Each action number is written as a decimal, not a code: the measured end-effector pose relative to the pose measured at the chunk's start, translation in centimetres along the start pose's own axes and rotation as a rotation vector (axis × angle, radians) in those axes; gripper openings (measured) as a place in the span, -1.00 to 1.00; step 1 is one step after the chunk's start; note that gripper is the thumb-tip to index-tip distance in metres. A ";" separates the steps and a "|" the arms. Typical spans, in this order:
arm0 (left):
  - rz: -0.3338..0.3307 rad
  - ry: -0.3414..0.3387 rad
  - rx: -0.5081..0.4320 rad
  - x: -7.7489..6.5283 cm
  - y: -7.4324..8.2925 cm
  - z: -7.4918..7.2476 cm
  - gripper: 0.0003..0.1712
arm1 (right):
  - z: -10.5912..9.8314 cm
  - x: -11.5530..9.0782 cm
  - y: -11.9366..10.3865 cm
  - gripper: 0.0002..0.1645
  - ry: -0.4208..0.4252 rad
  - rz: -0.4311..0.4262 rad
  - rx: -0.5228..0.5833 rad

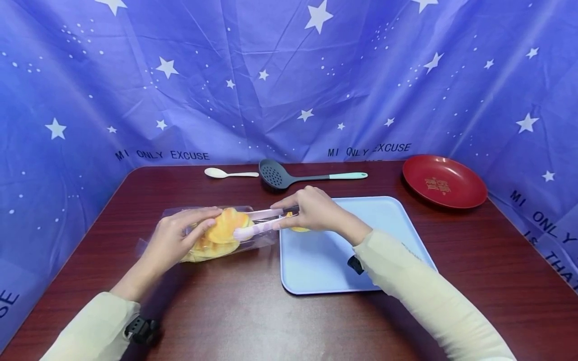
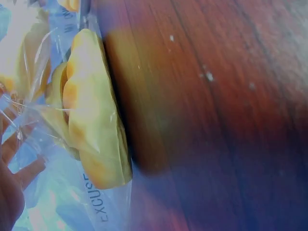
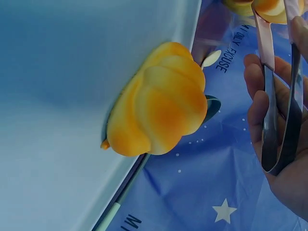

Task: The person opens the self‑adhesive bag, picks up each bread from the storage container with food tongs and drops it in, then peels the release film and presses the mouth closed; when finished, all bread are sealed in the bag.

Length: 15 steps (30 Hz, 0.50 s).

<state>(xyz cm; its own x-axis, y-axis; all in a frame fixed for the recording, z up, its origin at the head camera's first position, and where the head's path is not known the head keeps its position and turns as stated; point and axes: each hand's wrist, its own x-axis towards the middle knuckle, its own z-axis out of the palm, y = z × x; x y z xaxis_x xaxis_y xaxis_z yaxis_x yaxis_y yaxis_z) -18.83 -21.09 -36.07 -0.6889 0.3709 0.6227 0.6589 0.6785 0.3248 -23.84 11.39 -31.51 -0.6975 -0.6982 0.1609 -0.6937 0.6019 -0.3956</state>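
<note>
Left of the tray (image 1: 334, 265), the left hand (image 1: 173, 234) lies against bread (image 1: 229, 225) and a plastic bag (image 1: 262, 244); grip indeterminable. The right hand (image 1: 313, 209), above the tray's left edge, grasps tongs (image 1: 257, 230) straddling the bread. A roll (image 3: 159, 103) occupies that edge; the plate (image 1: 451, 183) sits behind-right.

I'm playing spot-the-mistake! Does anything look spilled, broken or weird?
Nothing stands out: no spills or damage show. One bread roll sits on the blue tray, and the right hand holds tongs.
</note>
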 end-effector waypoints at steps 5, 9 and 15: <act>0.032 0.034 -0.041 0.0 -0.1 0.0 -0.56 | -0.2 0.0 0.3 -0.43 0.002 0.044 -0.005; 0.057 0.046 -0.040 0.1 0.0 0.1 -0.57 | 0.0 -0.2 0.2 -0.43 0.009 0.046 -0.015; 0.072 0.081 -0.034 0.1 0.1 0.2 -0.58 | 0.5 -0.2 -0.6 -0.42 0.018 0.027 -0.056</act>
<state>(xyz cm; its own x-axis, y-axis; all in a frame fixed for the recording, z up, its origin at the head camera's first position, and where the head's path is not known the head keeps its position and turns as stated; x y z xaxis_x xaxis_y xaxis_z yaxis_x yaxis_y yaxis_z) -18.92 -20.90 -36.10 -0.6136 0.3647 0.7004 0.7168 0.6292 0.3004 -23.21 11.02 -31.77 -0.7189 -0.6746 0.1677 -0.6833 0.6416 -0.3485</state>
